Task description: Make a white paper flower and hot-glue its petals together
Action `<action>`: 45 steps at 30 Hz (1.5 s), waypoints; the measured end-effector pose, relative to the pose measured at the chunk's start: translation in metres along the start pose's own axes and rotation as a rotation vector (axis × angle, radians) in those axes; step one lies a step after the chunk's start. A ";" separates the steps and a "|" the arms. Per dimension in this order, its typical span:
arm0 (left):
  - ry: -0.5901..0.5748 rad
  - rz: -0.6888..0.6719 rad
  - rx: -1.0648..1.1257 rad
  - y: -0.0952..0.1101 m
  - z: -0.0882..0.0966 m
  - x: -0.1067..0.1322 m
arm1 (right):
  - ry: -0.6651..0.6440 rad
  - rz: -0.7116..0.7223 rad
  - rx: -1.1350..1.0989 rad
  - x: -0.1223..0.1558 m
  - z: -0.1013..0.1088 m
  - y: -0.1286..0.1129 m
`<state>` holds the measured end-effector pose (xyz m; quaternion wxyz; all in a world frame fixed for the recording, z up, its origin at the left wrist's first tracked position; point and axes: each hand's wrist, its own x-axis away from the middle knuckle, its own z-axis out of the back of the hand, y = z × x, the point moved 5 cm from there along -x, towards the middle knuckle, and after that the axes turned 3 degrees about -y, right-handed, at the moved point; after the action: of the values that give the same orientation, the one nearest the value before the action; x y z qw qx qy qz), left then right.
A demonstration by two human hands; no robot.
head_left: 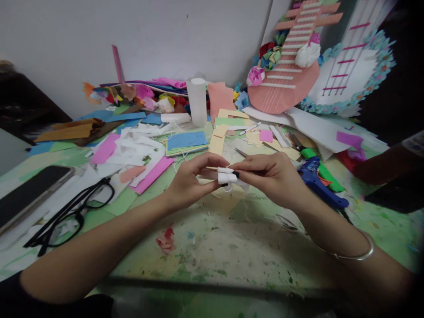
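Observation:
Above the middle of the table, a small piece of white paper [227, 177] is wrapped around a thin wooden stick [212, 168]. My left hand [194, 179] grips it from the left, thumb below and fingers above. From the right, my right hand [265, 174] pinches the same white paper between thumb and fingertips. A loose white end hangs under the roll, partly hidden by the fingers. Behind the right hand, the pointed tip of a metal blade [241, 152] shows, and a blue glue gun [316, 181] lies to its right.
Black glasses [79, 212] and a phone [29, 194] lie at left beside white paper strips [132, 148]. Blue paper sheets [187, 140] and a white cylinder [198, 104] are farther back. Paper-made instruments [285, 88] lean on the wall. A green-handled cutter [308, 153] lies at right.

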<state>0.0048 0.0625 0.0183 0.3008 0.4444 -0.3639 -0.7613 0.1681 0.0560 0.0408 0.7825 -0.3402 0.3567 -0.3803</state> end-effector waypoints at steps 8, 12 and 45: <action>-0.036 -0.182 -0.110 0.012 0.002 0.000 | 0.062 0.019 -0.009 0.000 0.002 -0.006; -0.057 -0.200 -0.146 0.017 0.003 -0.002 | 0.085 0.005 -0.001 0.000 0.004 -0.007; -0.001 0.308 0.340 -0.015 -0.004 -0.001 | 0.126 0.073 0.140 0.004 -0.003 -0.001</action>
<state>0.0069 0.0710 0.0050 0.3341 0.4274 -0.5509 -0.6342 0.1668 0.0516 0.0386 0.7938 -0.2466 0.3899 -0.3963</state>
